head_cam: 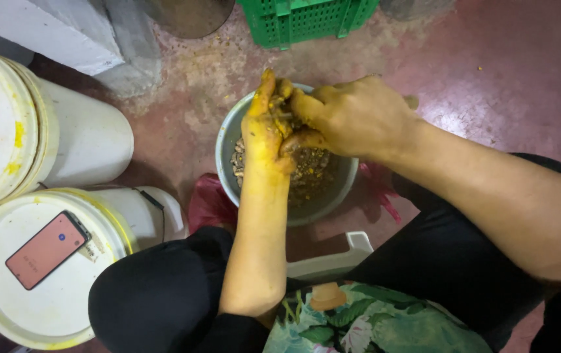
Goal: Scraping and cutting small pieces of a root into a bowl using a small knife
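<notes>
From my feed, a phone sits on the near white bucket lid, then both yellow-stained hands, left hand and right hand, pinch something small together over the grey bucket of seeds on the floor, green crate beyond.

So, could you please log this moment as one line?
left hand: yellow-stained, over grey bowl | right hand: pressing left fingers | phone: on white bucket lid

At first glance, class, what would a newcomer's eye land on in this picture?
First, the two yellow-stained hands, left hand and right hand, pressed together over a grey bucket of brownish bits at the centre. Next, the phone with its reddish screen lying on a white bucket lid at lower left.
</notes>
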